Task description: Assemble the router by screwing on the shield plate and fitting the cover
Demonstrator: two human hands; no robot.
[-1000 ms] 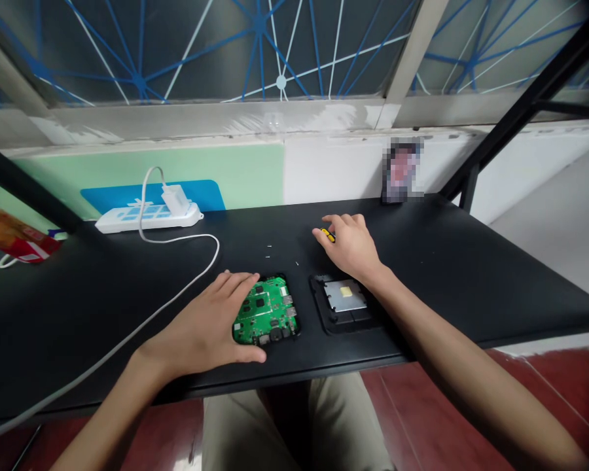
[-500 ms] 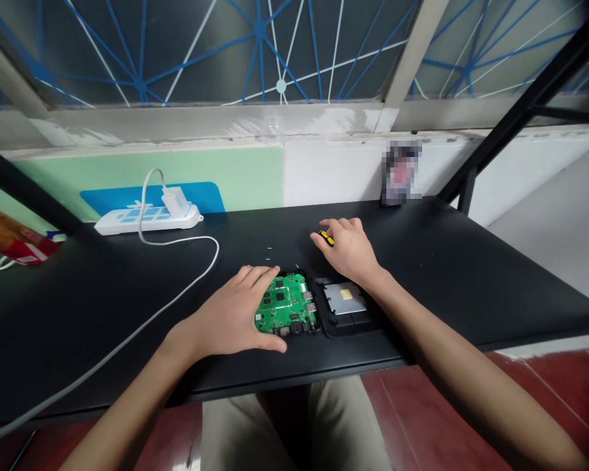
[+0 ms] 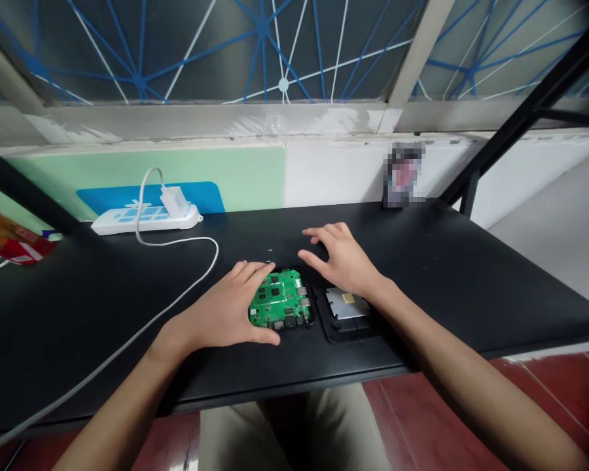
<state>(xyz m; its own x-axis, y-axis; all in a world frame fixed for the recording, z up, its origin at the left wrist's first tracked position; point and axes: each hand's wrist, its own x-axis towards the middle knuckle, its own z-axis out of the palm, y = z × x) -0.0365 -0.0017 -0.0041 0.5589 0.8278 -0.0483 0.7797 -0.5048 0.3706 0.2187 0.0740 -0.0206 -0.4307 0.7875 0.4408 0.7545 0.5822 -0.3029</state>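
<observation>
My left hand (image 3: pixel 220 311) spans the left side of an opened black electronics case with a green circuit board (image 3: pixel 277 301). Its fingers curve along the case's far edge and the thumb lies by the near edge, gripping the case on the table. Just right of the board lies the black cover (image 3: pixel 341 335) with a silver metal plate (image 3: pixel 338 305) and a small pale yellow pad on it. Above the cover's far side, my right hand (image 3: pixel 341 258) has its fingers apart and nothing visible in them. Tiny screws (image 3: pixel 269 250) lie behind the case.
A white power strip (image 3: pixel 127 221) with a plugged-in charger (image 3: pixel 174 201) stands at the back left. Its white cable (image 3: pixel 177 299) curves across the black table (image 3: pixel 451 288). A red-orange packet (image 3: pixel 14 239) lies far left. A blurred-out upright object (image 3: pixel 402 176) leans on the wall.
The yellow-and-black tool earlier at my right hand is out of sight, and that hand's fingers have spread. My left hand and the circuit board case have shifted slightly left, away from the cover.
</observation>
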